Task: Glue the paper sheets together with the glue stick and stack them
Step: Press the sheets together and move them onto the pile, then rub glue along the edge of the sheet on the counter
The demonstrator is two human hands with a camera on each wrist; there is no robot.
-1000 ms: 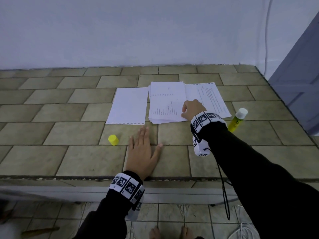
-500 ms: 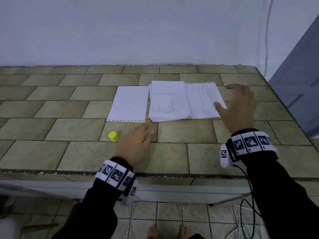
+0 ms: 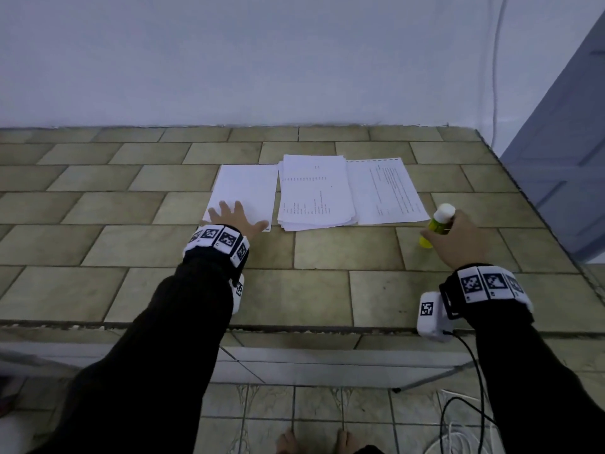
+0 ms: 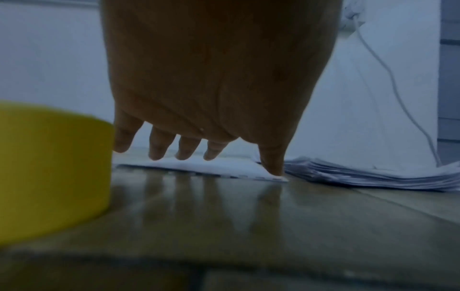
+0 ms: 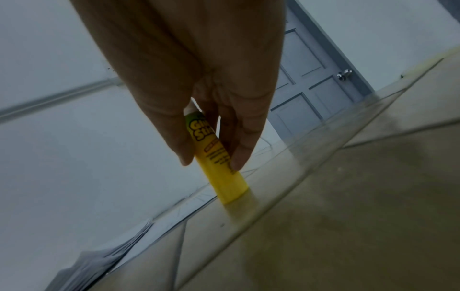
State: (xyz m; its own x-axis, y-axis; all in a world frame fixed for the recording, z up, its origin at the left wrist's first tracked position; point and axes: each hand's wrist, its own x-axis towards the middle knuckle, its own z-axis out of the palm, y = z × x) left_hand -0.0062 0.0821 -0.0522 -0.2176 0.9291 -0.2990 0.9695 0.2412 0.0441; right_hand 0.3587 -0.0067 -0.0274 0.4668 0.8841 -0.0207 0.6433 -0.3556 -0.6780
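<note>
Glue stick gripped, sheet pinned

Right hand [image 3: 456, 239] fingers pinch the light, rigid glue stick [image 5: 216, 155] mid-barrel; left hand [image 3: 234, 219] lies spread flat on the flimsy blank sheet [image 3: 248, 188].

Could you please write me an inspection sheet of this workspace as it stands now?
Surface: tiled counter, against a pale wall.
Job's things: blank sheet at left; paper stack in the middle; printed sheet at right, partly under the stack; glue stick uncapped, its base on the counter.
Clutter: yellow cap on the counter beside the left wrist, seen only in the left wrist view.
Grips: left hand flat, fingers spread, on the blank sheet's near edge; right hand holds the glue stick by its barrel.
Cables: black wire from the right wrist unit; white cable down the wall.
Surroundings: grey door at right; tiled floor below.
</note>
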